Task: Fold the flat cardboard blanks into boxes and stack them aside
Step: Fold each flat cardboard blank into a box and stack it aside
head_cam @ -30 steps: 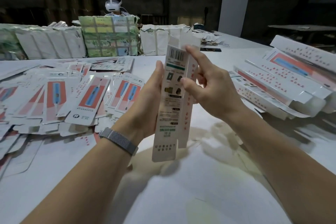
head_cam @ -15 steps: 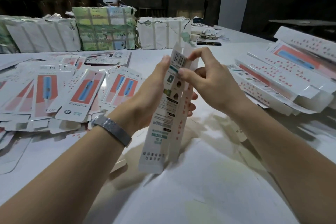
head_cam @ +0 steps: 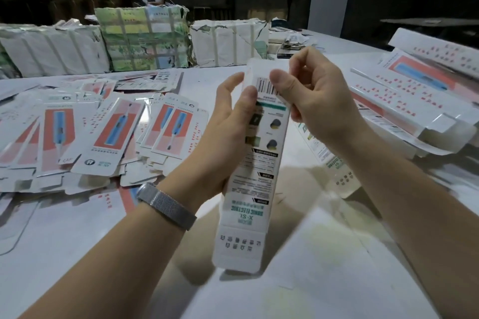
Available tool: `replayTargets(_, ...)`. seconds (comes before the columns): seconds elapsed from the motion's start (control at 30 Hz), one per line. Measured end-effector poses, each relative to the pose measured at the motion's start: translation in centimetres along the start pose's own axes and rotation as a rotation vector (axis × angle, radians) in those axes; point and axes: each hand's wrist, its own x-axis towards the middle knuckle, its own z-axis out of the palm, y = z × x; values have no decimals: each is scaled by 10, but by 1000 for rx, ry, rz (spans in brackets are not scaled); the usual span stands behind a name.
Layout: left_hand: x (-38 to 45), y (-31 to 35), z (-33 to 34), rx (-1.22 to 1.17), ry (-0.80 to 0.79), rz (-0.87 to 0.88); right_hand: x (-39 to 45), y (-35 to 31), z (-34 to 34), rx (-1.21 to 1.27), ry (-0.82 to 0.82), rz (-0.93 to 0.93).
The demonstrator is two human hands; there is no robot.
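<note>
Head view. One blank [head_cam: 261, 163] is held up off the table [head_cam: 337, 280], between the two hands, roughly central. Its long axis runs near vertical, leaning slightly, top end away from the person, bottom flap hanging free toward them.

The left hand [head_cam: 220, 142] wraps the blank's left edge at mid-height, fingers curled round it, thumb on the printed face near the barcode. The right hand [head_cam: 311, 101] pinches the top end, thumb pressed on the barcode, fingers curled behind; what they do behind the card is hidden.

Judgement: the top flap is being closed. It lies directly above the left hand's hold and at the right hand's fingertips, so the right hand is the nearer one to work it.

Flat blanks [head_cam: 111, 132] lie spread to the left; folded boxes [head_cam: 414, 101] are stacked to the right.
</note>
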Motion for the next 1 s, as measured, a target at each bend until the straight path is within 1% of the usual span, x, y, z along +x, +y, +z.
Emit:
replayTargets(0.13,-3,0,0,-76,69,137,-9,-1,17,261,-19,25)
replayTargets(0.23,-5,-1,2,-101,116,161,-12,-1,24,350,-26,65)
replayTargets(0.4,-7,-2,8,-102,155,154,-16,-1,27,360,-30,77)
replayTargets(0.53,-7,-3,10,-135,146,136,-17,-2,28,366,-58,89)
replayTargets(0.77,-9,-3,13,-158,114,111,-14,-1,24,451,-72,132)
replayTargets(0.9,-11,0,15,-217,58,98,-15,0,23,356,-71,91)
replayTargets(1.0,-12,0,15,-212,38,103,-16,2,24,325,-48,58)
